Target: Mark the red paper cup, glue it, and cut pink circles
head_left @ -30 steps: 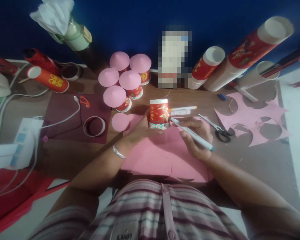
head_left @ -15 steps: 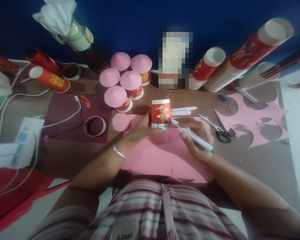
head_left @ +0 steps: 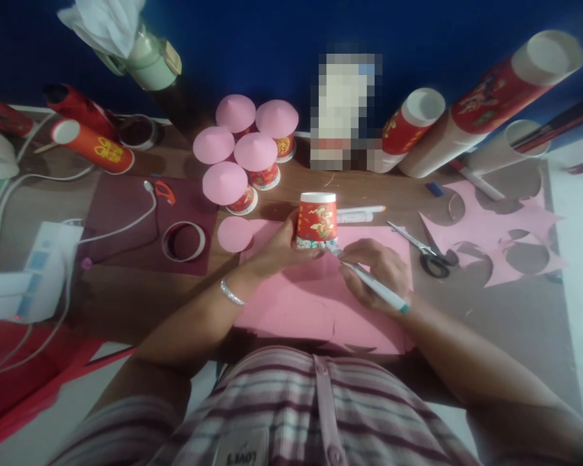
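My left hand (head_left: pixel 285 244) is closed around the left side and underside of a red paper cup (head_left: pixel 315 218) with a gold dragon print. Teal wave marks run along the white band at the cup's lower end. My right hand (head_left: pixel 376 272) grips a white marker (head_left: pixel 376 288) with a teal end, its tip at the right of that band. Under both hands lie pink paper sheets (head_left: pixel 291 310). A pink paper disc (head_left: pixel 236 234) is left of my left hand. Behind it stand several red cups topped with pink paper cones (head_left: pixel 225 183).
Scissors (head_left: pixel 432 259) and cut pink paper scraps (head_left: pixel 495 226) lie to the right. Other pens (head_left: pixel 362 213) rest behind the cup. A tape roll (head_left: pixel 183 241) and a white power strip (head_left: pixel 43 272) are at left. Stacked paper cups (head_left: pixel 412 123) stand at the back right.
The marker tip and my right hand have shifted slightly down and left, from the cup's right edge onto its lower band. The cup has turned a little in my left hand.
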